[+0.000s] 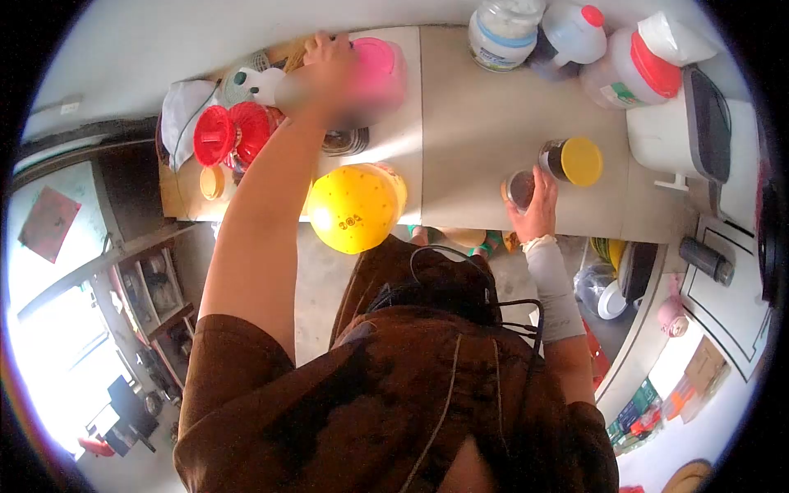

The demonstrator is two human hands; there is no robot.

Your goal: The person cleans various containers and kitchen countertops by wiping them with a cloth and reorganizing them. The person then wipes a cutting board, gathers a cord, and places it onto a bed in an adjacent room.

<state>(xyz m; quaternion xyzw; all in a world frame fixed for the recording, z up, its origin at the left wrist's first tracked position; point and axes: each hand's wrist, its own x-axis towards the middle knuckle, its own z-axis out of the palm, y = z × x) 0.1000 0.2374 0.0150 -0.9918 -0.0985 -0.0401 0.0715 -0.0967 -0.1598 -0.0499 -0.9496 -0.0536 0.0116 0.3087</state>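
Observation:
My left hand [329, 54] reaches to the back of the counter, beside a translucent tub with a pink lid [374, 62]. Its fingers are bent, and whatever they hold is hidden. Bundled straw-coloured strands [297, 56] lie just left of it. With my right hand [539, 205] I grip a small clear jar [522, 190] with dark brown contents near the counter's front edge. Close by that jar lies or stands a dark jar with a yellow lid [582, 161]. A yellow balloon-like round thing with printed marks [353, 208] is at the front edge, between my arms.
Red ruffled containers [237, 134] and an orange-yellow lid [212, 182] are at the left. A big jar with a blue band [504, 37], a jug with a red cap [575, 33] and a red-lidded tub [629, 70] line the back right, near a white appliance [670, 131].

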